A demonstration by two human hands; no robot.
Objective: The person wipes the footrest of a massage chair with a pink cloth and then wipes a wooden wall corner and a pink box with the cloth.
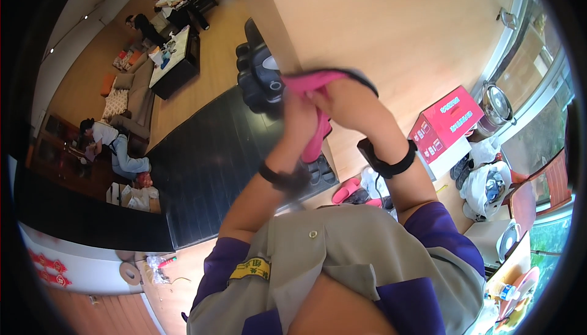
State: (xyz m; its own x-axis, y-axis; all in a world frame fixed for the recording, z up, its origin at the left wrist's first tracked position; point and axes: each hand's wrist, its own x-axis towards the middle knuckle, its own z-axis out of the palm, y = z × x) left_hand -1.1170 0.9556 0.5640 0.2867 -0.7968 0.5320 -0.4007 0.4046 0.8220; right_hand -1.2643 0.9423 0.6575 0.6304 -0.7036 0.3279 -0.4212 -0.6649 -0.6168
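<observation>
My left hand (299, 117) and my right hand (338, 105) meet in front of me, both gripping a pink item with a black edge (316, 81). Its upper part curves over my fingers, and a second pink part hangs below my left hand. Blur and my fingers hide its shape, so I cannot tell whether it is footwear or folded cloth. A dark strap (279, 176) circles my left wrist. My right forearm wears a black band (398, 163) with a dark device on it.
A black padded massage chair (259, 71) stands beyond my hands, beside a wooden panel (380, 27). Pink slippers (346, 191) lie on the floor. At right are a red carton (454, 110) and a white bag (477, 192). Several people are further off, one crouching (107, 137) at left.
</observation>
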